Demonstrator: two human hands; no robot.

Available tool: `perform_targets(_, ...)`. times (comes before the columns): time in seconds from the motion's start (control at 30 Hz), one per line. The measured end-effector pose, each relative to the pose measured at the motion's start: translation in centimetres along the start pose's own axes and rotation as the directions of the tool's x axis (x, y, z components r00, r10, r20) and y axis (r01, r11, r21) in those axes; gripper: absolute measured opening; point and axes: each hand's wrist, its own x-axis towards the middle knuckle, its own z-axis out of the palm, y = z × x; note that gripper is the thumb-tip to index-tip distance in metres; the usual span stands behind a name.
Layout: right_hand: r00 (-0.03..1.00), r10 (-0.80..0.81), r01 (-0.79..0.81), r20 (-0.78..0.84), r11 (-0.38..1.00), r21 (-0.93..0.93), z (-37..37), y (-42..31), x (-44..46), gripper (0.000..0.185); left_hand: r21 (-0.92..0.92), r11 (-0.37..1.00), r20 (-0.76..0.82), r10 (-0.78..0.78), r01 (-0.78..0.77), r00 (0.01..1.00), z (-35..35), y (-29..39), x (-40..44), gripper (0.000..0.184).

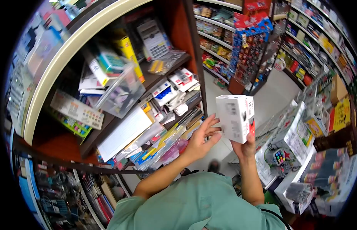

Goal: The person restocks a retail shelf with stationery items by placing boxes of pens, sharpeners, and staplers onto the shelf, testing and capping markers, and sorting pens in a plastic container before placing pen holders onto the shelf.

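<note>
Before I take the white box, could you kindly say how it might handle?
The white box in the right hand probably feels stiff, given its flat faces and straight edges. Stood upright, it might tip, its side being narrow.

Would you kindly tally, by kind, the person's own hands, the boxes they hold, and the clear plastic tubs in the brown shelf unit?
Hands (left hand, right hand): 2
Held white box: 1
Clear plastic tub: 1
Total: 4

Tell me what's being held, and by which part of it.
The box, held near its lower end by the right hand. The left hand is open beside it.
</note>
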Motion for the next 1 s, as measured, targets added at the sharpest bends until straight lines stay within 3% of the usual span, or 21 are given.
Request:
perform_targets(0.07, 0.996, -0.079, 0.070, -0.041, 0.978, -0.196, 0.3, 1.4, -0.1, 0.088, -0.020, 0.999, -0.074, 0.041, -0.042, 0.996, -0.1, 1.2, -0.5, 0.077)
perform_targets(0.13, 0.990, -0.142, 0.116, -0.015, 0.864, -0.491, 0.6, 3.0, -0.1, 0.087, -0.063, 0.998, -0.101, 0.002, -0.009, 0.995, -0.1, 2.0, -1.3, 0.087)
perform_targets(0.17, 0.950, -0.304, 0.249, 0.066, 0.617, -0.747, 1.3, 3.9, 0.0, 0.088, -0.136, 0.991, -0.088, -0.007, -0.005, 0.996, 0.2, 2.8, -1.6, 0.091)
perform_targets(0.2, 0.881, -0.395, 0.379, 0.260, 0.259, -0.889, 2.0, 4.3, 0.1, 0.090, -0.177, 0.983, -0.103, 0.023, -0.041, 0.994, 0.4, 2.4, -1.8, 0.082)
perform_targets(0.27, 0.821, -0.443, 0.416, 0.360, 0.031, -0.909, 4.2, 5.8, -0.4, 0.090, -0.164, 0.978, -0.273, 0.079, -0.127, 0.959, 0.5, 2.2, -1.5, 0.077)
perform_targets(0.3, 0.822, -0.427, 0.434, 0.377, 0.041, -0.900, 4.3, 6.3, -0.4, 0.090, -0.156, 0.978, -0.298, 0.091, -0.142, 0.950, 0.3, 2.0, -1.5, 0.077)
perform_targets(0.37, 0.732, -0.379, 0.569, 0.566, -0.116, -0.814, 4.4, 7.0, -0.2, 0.092, -0.051, 0.969, -0.418, 0.199, -0.242, 0.887, -0.3, 1.2, -1.6, 0.073)
perform_targets(0.4, 0.726, -0.372, 0.590, 0.579, -0.098, -0.802, 4.8, 6.7, -0.2, 0.092, -0.032, 0.967, -0.438, 0.213, -0.252, 0.873, -0.7, 0.9, -1.7, 0.073)
perform_targets(0.47, 0.757, -0.126, 0.647, 0.641, 0.014, -0.762, 4.7, 5.3, -0.2, 0.096, -0.101, 0.940, -0.463, 0.244, -0.324, 0.852, -2.3, 0.7, -2.3, 0.074)
perform_targets(0.5, 0.775, -0.121, 0.631, 0.620, 0.208, -0.748, 1.6, 6.1, -0.1, 0.096, -0.151, 0.946, -0.444, 0.194, -0.286, 0.875, -3.0, 1.0, -3.0, 0.073)
perform_targets(0.53, 0.910, -0.076, 0.351, 0.408, 0.666, -0.658, 4.8, 5.6, -0.1, 0.098, -0.160, 0.942, -0.428, 0.204, -0.296, 0.881, -3.6, 1.3, -3.5, 0.077)
perform_targets(0.6, 0.960, -0.005, 0.171, 0.279, 0.801, -0.574, 6.1, 4.7, 1.0, 0.096, -0.142, 0.953, -0.358, 0.203, -0.268, 0.911, -4.3, 1.9, -4.5, 0.080)
perform_targets(0.67, 0.885, 0.249, 0.068, 0.394, 0.768, -0.637, 6.7, 3.1, 2.3, 0.099, 0.064, 0.964, -0.309, 0.265, -0.259, 0.913, -4.8, 1.9, -5.3, 0.080)
perform_targets(0.73, 0.865, 0.392, -0.040, 0.312, 0.674, -0.738, 5.9, 2.5, 2.6, 0.096, 0.242, 0.939, -0.230, 0.302, -0.246, 0.925, -5.1, 2.9, -6.0, 0.080)
perform_targets(0.77, 0.829, 0.432, -0.042, 0.355, 0.681, -0.732, 6.3, 2.2, 3.1, 0.092, 0.292, 0.932, -0.228, 0.287, -0.216, 0.931, -5.1, 3.2, -6.4, 0.080)
perform_targets(0.8, 0.790, 0.468, -0.042, 0.397, 0.687, -0.726, 6.7, 2.0, 3.6, 0.088, 0.341, 0.922, -0.225, 0.272, -0.186, 0.936, -5.2, 3.7, -6.6, 0.081)
perform_targets(0.83, 0.770, 0.491, -0.051, 0.408, 0.685, -0.727, 7.1, 2.1, 3.9, 0.086, 0.450, 0.844, -0.210, 0.416, -0.291, 0.885, -5.3, 4.8, -6.4, 0.080)
perform_targets(0.87, 0.754, 0.509, -0.058, 0.416, 0.682, -0.729, 7.8, 2.2, 4.2, 0.085, 0.514, 0.801, -0.179, 0.449, -0.306, 0.876, -5.7, 5.6, -6.5, 0.080)
perform_targets(0.97, 0.726, 0.490, -0.010, 0.483, 0.709, -0.705, 11.6, 2.1, 5.0, 0.089, 0.554, 0.763, -0.209, 0.514, -0.333, 0.832, -6.3, 7.9, -7.1, 0.083)
perform_targets(1.0, 0.713, 0.475, 0.027, 0.517, 0.717, -0.696, 12.9, 2.0, 5.4, 0.089, 0.538, 0.782, -0.181, 0.472, -0.315, 0.863, -6.8, 9.1, -7.4, 0.087)
